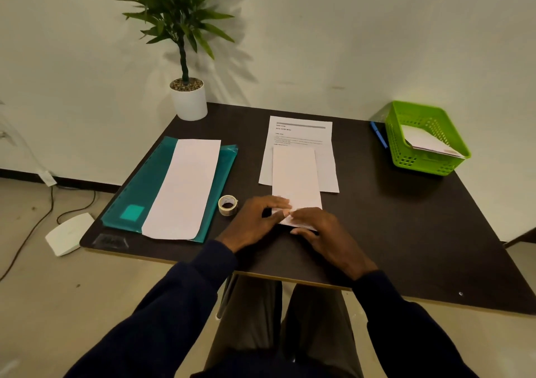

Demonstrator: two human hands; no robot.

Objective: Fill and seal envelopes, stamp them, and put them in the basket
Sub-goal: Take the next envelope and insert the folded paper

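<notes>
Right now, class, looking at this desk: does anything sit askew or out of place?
Nothing spilled or damaged. A tilted envelope leans in the green basket rather than lying flat, and the front envelope overlaps the printed sheet.

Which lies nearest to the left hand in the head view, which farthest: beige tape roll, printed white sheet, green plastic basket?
1. Beige tape roll, just left of the left hand.
2. Printed white sheet, beyond it, mid-table.
3. Green plastic basket, far right corner.
</notes>
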